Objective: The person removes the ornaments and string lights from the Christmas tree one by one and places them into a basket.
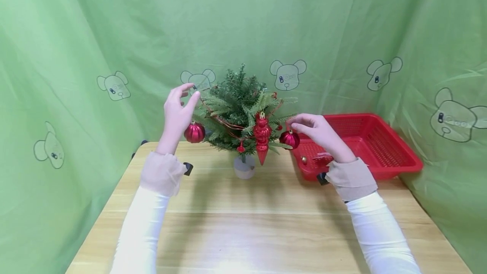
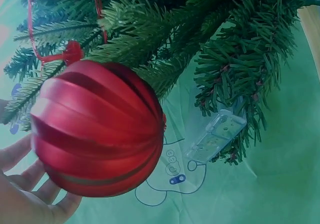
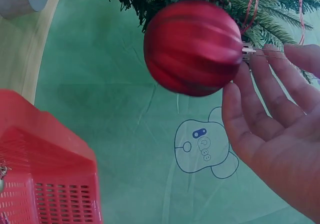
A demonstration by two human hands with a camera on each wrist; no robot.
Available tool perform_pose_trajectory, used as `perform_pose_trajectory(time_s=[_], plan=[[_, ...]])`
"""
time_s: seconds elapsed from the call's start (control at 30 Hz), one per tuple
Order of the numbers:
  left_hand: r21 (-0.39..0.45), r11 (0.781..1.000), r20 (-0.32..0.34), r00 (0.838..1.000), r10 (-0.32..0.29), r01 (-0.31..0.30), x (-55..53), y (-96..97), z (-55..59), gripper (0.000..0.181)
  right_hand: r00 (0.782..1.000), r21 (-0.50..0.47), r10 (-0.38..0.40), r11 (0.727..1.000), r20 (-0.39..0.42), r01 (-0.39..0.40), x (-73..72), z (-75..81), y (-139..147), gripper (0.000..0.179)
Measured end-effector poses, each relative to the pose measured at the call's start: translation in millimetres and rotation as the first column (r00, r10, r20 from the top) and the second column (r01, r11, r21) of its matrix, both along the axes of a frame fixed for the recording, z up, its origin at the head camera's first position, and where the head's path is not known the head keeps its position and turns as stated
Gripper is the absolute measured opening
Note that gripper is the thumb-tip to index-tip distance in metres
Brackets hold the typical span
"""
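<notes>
A small green Christmas tree [image 1: 243, 96] in a whitish pot [image 1: 244, 167] carries red ornaments, including a long red drop ornament [image 1: 262, 136] at its front. My left hand [image 1: 178, 111] is raised at the tree's left side, thumb and index finger apart. Just below those fingertips hangs a ribbed red bauble [image 2: 97, 129]; its cap and string are hidden in the left wrist view. On the right, my right hand [image 3: 280, 99] pinches the thin string of another ribbed red bauble [image 3: 194, 48], which hangs beside the lower branches.
A red plastic basket [image 1: 380, 138] stands at the right of the wooden table [image 1: 236, 223], with a small gold ball [image 1: 304, 160] inside. A clear plastic case [image 2: 217, 135] sits among the left branches. Green curtain [image 1: 228, 20] surrounds the table.
</notes>
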State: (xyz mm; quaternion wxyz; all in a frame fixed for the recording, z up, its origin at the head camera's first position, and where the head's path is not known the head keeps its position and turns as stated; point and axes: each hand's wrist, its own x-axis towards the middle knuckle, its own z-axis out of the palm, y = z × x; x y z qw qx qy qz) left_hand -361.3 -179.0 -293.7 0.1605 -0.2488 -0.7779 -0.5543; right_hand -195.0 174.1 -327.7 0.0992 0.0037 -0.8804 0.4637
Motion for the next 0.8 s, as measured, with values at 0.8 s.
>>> perform_pose_trajectory(time_s=[0.8], plan=[[0.032, 0.999, 0.05, 0.999, -0.022, 0.02, -2.2, 5.8, -6.5, 0.045, 0.95, -0.218, -0.196, 0.965, -0.242, 0.144, -2.7, 27.5, -12, 0.026]])
